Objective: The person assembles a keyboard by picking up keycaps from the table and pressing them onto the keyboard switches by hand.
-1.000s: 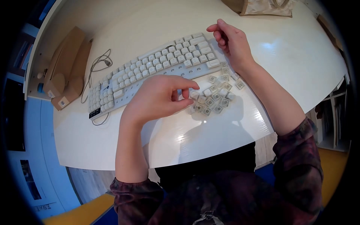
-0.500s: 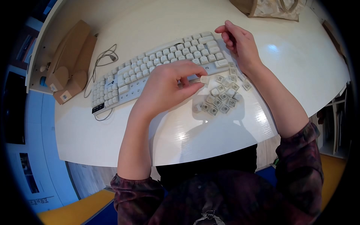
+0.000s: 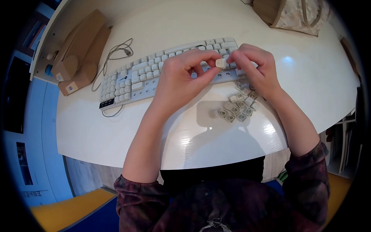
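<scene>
Between thumb and forefinger, my left hand pinches a pale keycap above the keyboard's lower edge. My right hand is closed, its thumb and forefinger drawn together on the keycap's right side. Below both hands lies the white keyboard, set at a slant; its bottom row shows bare switches where caps are off, while most other keys have theirs. Just below its right end, loose keycaps form a small pile, many with their undersides up. My right hand hides part of the pile and the keyboard's right end.
Left of the keyboard, a grey cable lies coiled beside folded brown cardboard. A patterned bag stands at the back right. The white table has a curved front edge close to my body.
My left hand has raised the keycap up and rightward, away from the pile. My right hand has come down to meet it, fingers closing in. The view has shifted slightly.
</scene>
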Action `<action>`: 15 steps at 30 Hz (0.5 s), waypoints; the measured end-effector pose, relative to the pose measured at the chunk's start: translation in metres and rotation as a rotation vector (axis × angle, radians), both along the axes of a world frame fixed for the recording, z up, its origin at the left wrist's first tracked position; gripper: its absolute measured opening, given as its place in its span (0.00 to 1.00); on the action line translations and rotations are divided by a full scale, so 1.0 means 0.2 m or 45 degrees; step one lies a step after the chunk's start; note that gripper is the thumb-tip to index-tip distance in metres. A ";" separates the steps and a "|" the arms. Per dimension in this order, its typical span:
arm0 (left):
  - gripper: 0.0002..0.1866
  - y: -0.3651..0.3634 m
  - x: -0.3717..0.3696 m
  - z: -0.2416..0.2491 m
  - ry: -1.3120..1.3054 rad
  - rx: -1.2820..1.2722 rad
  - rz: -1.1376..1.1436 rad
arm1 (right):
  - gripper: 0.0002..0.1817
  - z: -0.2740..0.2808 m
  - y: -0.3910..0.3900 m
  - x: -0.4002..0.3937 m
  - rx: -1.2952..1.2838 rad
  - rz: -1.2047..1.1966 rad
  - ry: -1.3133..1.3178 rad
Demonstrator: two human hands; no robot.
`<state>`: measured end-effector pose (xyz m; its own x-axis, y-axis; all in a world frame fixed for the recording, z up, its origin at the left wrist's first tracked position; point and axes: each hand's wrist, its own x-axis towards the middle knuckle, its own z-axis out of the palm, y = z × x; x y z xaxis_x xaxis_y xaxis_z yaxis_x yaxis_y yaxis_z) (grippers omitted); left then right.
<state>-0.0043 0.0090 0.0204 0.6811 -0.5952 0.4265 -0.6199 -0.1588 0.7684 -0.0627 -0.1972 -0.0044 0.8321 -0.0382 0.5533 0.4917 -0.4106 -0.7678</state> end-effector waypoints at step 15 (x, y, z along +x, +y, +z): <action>0.13 -0.01 -0.01 -0.02 0.008 -0.127 0.022 | 0.06 0.00 0.05 -0.02 -0.073 0.016 -0.127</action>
